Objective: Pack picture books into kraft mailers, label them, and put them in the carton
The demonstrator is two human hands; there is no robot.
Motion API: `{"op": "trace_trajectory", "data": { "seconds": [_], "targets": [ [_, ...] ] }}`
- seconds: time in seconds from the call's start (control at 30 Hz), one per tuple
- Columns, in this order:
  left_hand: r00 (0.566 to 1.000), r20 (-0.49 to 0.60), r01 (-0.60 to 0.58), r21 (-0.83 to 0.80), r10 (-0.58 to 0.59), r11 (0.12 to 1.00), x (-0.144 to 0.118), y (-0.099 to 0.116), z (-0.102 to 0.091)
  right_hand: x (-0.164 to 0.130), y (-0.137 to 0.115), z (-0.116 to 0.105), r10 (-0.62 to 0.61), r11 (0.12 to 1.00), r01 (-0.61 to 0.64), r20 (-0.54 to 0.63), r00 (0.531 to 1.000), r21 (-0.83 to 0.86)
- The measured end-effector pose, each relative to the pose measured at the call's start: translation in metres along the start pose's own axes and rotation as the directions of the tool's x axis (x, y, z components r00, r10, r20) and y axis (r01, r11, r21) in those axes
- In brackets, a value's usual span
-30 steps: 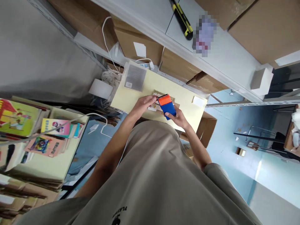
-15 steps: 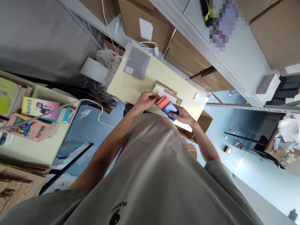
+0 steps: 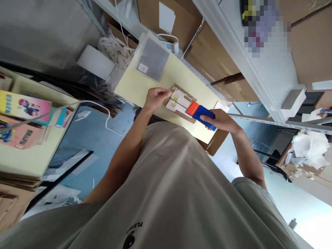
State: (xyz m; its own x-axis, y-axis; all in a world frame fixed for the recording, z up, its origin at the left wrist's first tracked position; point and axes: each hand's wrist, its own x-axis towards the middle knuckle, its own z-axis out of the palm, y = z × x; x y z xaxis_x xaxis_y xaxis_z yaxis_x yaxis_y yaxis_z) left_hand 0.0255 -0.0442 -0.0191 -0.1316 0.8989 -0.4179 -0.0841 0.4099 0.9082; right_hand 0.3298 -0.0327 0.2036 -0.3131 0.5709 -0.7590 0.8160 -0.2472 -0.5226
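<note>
In my right hand (image 3: 220, 120) is a blue and orange-red tape dispenser (image 3: 201, 113), its orange end pointing left toward my other hand. The fingers of my left hand (image 3: 156, 98) are pinched together at the near-left edge of a flat cardboard piece (image 3: 190, 119). Between the two hands, a thin line suggests a strip of clear tape (image 3: 178, 102) stretched over the cardboard and the pale papers on it. The cardboard lies on the cream table (image 3: 145, 88).
A grey flat package (image 3: 153, 58) with a white label lies at the table's far left. Large cardboard boxes (image 3: 215, 52) stand behind, under a metal shelf (image 3: 233, 38). Books (image 3: 28, 107) fill the left-hand table. A white cable (image 3: 107, 121) loops near my left arm.
My hands have moved apart. The tape dispenser has gone right with my right hand and turned flatter, while my left hand has shifted slightly left and up. The view has tilted a little.
</note>
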Motion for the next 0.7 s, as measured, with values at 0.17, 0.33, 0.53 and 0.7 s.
{"op": "trace_trajectory", "data": {
  "seconds": [0.17,0.33,0.53,0.7],
  "targets": [
    [0.999,-0.019,0.033,-0.032,-0.034,0.999,0.012,-0.023,0.001,0.019,-0.013,0.01,0.011,0.998,-0.012,-0.022,1.0,-0.066],
    [0.996,-0.051,0.071,-0.062,-0.074,0.996,0.02,-0.046,-0.002,0.042,-0.009,0.019,0.03,0.995,-0.032,-0.025,0.999,-0.091],
    [0.992,-0.075,0.096,-0.061,-0.101,0.993,0.032,-0.069,0.016,0.07,0.009,0.02,0.072,0.992,-0.077,-0.052,0.996,-0.098],
    [0.989,-0.062,0.127,-0.066,-0.131,0.99,0.032,-0.077,0.031,0.074,0.007,0.018,0.075,0.988,-0.083,-0.066,0.995,-0.128]
  ]
}}
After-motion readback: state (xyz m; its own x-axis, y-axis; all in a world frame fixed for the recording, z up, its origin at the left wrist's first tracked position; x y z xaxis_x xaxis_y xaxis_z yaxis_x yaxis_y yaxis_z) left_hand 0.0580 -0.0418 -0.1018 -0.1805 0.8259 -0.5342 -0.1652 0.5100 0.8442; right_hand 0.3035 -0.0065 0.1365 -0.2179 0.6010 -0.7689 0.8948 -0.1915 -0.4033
